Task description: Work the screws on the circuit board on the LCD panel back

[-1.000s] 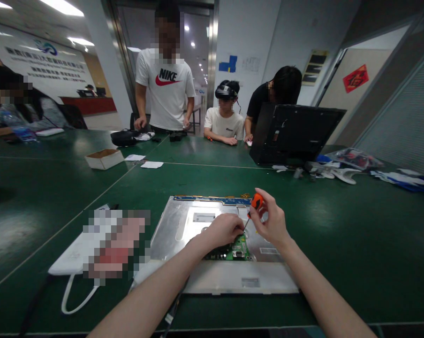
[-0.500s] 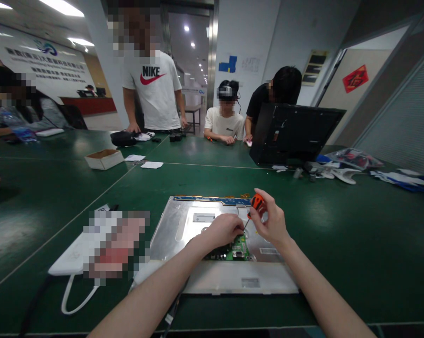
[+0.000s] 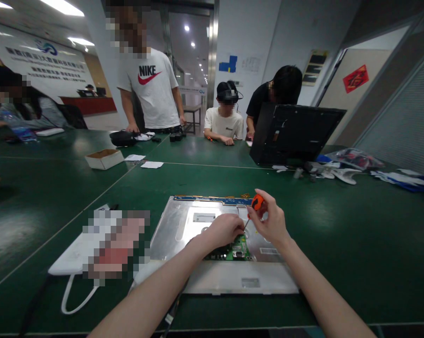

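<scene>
A screwdriver [image 3: 257, 202] with an orange and black handle is held in my right hand [image 3: 271, 219], its thin shaft slanting down to the left. My left hand [image 3: 229, 226] is closed near the shaft's tip, fingertips pressed together; what they pinch is hidden. Beneath both hands lies a flat silver metal panel [image 3: 178, 216], like the back of a display. A green circuit board [image 3: 240, 248] sits on it, partly covered by my left hand and forearm. Along the panel's far edge runs a narrow blue circuit strip [image 3: 205, 200].
On the green table [image 3: 338, 244], a white device [image 3: 69, 256] with a white cable lies left of the panel, beside a blurred reddish item. Farther off are an open box [image 3: 104, 159], a black monitor housing [image 3: 299, 134] and loose parts at right. Several people are around the table.
The screwdriver's handle has turned slightly in my right hand, showing more orange. My left hand stays in place. Across the table, the standing person has shifted left and the seated person's head has turned.
</scene>
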`<state>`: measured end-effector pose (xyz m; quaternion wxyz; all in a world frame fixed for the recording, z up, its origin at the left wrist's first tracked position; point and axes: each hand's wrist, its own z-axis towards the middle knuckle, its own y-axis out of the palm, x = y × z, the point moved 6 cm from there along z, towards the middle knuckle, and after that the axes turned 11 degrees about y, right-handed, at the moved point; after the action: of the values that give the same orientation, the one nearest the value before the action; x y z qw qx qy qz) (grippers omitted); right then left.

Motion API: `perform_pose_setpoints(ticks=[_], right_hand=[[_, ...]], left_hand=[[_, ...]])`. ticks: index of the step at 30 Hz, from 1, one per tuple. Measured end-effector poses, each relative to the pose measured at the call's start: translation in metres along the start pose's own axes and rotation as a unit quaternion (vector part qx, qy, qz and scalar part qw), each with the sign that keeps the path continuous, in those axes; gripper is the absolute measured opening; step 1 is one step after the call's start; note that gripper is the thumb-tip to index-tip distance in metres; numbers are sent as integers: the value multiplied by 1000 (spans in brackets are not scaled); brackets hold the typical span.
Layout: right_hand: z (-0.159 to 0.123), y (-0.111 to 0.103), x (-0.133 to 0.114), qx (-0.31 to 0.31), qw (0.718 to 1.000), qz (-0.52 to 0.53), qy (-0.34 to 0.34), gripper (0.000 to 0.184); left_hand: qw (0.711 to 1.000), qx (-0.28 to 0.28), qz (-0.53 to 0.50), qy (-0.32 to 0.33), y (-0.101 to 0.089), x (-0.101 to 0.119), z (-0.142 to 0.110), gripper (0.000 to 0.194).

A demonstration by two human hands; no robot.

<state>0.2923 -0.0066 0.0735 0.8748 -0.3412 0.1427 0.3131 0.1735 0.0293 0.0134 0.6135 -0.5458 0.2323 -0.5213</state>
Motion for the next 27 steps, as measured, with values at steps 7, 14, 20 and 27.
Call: perform_pose_setpoints(ticks=[7, 14, 20, 27], right_hand=[[0, 1, 0, -32, 999, 26, 7, 52], [1, -3, -4, 16, 1000, -18, -11, 46], [1, -2, -4, 4, 1000, -18, -12, 46], [1, -1, -4, -29, 999, 20, -3, 50]], left_hand=[[1000, -2, 3, 1, 0, 0, 0, 9], [1000, -5, -12, -1, -3, 2, -1, 9], [1000, -10, -15, -12, -2, 1, 0, 9], [1000, -3, -11, -7, -3, 1, 0, 8]])
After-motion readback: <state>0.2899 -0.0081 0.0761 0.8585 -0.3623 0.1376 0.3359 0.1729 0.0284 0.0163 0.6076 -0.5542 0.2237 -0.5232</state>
